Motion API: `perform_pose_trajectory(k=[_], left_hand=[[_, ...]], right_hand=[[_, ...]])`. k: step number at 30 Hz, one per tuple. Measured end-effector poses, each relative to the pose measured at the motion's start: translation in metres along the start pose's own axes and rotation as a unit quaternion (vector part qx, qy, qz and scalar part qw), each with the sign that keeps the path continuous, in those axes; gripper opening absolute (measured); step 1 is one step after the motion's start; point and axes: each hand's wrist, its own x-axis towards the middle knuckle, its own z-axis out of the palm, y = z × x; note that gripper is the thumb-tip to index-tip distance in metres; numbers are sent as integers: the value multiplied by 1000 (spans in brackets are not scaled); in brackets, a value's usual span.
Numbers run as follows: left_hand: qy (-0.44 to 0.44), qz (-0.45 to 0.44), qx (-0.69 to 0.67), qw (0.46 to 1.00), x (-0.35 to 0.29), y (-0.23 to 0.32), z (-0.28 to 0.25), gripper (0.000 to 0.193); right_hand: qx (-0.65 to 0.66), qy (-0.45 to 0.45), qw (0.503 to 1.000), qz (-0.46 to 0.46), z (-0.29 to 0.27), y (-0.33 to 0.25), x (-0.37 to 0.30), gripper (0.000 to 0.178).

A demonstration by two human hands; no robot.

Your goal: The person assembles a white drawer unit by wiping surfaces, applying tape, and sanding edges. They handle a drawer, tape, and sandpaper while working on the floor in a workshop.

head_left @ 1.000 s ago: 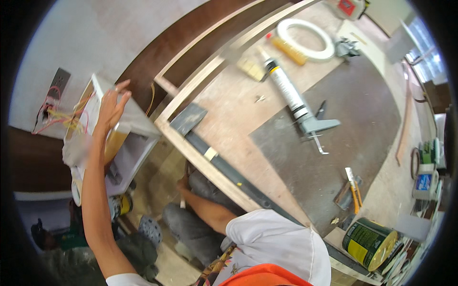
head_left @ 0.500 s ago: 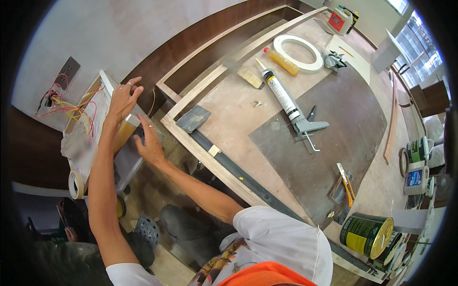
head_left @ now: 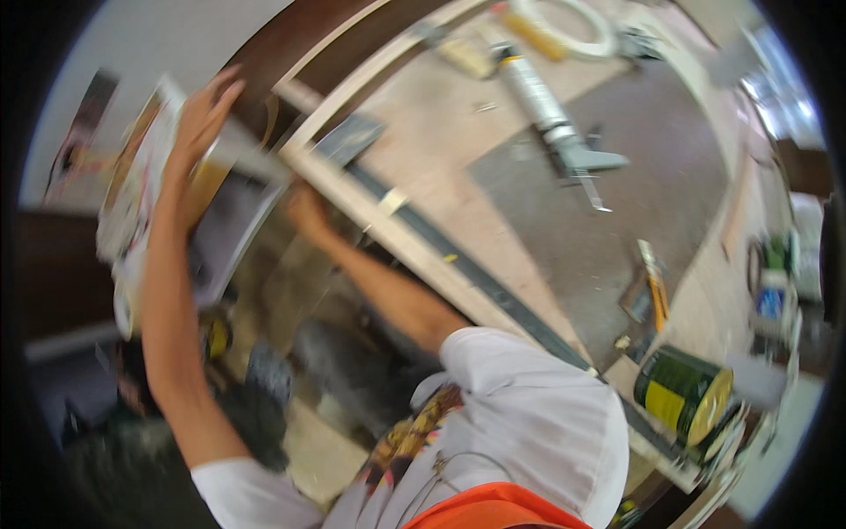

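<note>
By the wall | white, open-fronted box (head_left: pixel 247 160) (blurred) | left hand (head_left: pixel 201 115) outspread, empty | right hand (head_left: pixel 306 212): can't tell grip

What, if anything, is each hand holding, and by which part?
Left hand: nothing visibly held, fingers extended by the box; right hand: too blurred to tell.

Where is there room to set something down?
The dark sheet looks bare between the caulking gun and orange cutter; so does pale board between sheet and black strip. Crowded: around the white ring and beside the green can.
</note>
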Motion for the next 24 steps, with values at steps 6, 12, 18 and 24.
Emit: perform_pose_trajectory(k=[6,12,18,24], left_hand=[[-27,-80,55,995,-3,27,-7,55],[-19,-78,51,995,-12,16,-11,54],[-42,-96,25,994,-7,31,-11,52],[-30,-96,52,994,-14,23,-15,53]], right_hand=[[39,-118,992,-3,-32,-22,6,54],[191,-66,977,-62,-60,-140,28,44],[198,-61,977,-51,-75,-142,43,30],[-75,-54,989,-116,-179,-140,62,36]])
